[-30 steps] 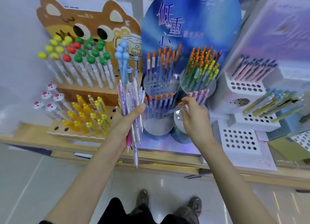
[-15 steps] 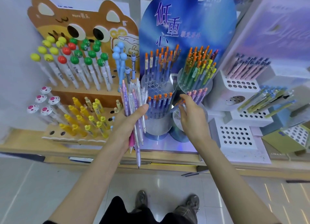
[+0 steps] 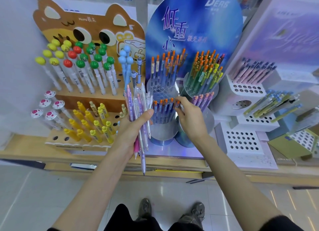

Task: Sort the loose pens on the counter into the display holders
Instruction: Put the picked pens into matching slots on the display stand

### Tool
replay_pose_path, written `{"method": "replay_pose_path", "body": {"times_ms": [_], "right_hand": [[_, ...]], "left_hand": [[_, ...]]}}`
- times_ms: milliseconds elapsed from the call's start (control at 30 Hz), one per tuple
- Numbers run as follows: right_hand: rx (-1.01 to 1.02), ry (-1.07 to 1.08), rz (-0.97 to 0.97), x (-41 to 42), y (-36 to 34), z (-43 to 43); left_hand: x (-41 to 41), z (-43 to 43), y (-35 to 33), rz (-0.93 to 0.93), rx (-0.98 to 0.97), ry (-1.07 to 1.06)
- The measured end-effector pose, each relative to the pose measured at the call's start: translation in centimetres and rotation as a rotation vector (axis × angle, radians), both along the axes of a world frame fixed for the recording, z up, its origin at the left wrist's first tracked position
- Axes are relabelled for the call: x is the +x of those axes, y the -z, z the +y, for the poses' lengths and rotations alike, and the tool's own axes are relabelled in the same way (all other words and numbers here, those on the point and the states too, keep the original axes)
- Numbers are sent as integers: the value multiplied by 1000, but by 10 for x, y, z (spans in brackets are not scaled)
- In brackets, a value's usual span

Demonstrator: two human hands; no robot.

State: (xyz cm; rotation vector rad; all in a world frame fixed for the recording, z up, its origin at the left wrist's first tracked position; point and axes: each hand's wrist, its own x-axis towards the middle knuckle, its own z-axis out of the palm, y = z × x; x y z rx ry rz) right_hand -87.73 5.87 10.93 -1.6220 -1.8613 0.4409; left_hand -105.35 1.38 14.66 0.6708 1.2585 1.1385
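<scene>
Left hand: fingers and thumb curled round a bundle of pens, pink, purple and clear. The pens stand roughly upright with tips down, held in front of the counter's front edge, near its middle.

Right hand: thumb and fingertips pinch an orange-capped pen at the right rim of the round holder. How deep the pen sits in it cannot be told.

Round holder: silver, lower front tier, filled with blue pens with orange caps; it stands mid-counter, before a blue backboard.

Purple pens: in a neighbouring round holder just right of the right hand's fingers.

Cat-shaped stand: left part of the counter, holding pens with ball tops and yellow pens.

White stand: right part of the counter, tiered, with rows of holes; upper tiers hold pastel pens.

Shoes: on the tiled floor below the counter's front edge.
</scene>
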Motion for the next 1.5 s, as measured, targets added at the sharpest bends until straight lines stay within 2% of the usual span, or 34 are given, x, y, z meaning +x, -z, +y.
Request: {"method": "replay_pose_path", "body": {"times_ms": [200,367,433,500,633,733,933,1233,1500], "right_hand": [[-95,98,139,-2,14,-3],[-100,164,113,-9,14,4],[-113,166,196,-12,11,-3],[-146,155,382,-12,6,-13],[-337,149,973,-7,-6,-23],[-408,133,1181,-5,-19,-23],[-168,197,902,7,-24,-27],[-50,230,990,24,-28,-43],[-25,302,1070,69,-44,-63]], "left_hand": [[-2,0,0,4,-8,-4],[-2,1,0,3,-9,-2],[-3,2,1,9,-10,-3],[-4,3,1,7,-7,-8],[-2,6,2,14,-13,-9],[0,6,2,22,-15,7],[7,6,3,15,-11,27],[21,8,2,37,16,73],[73,4,-4,8,49,138]]}}
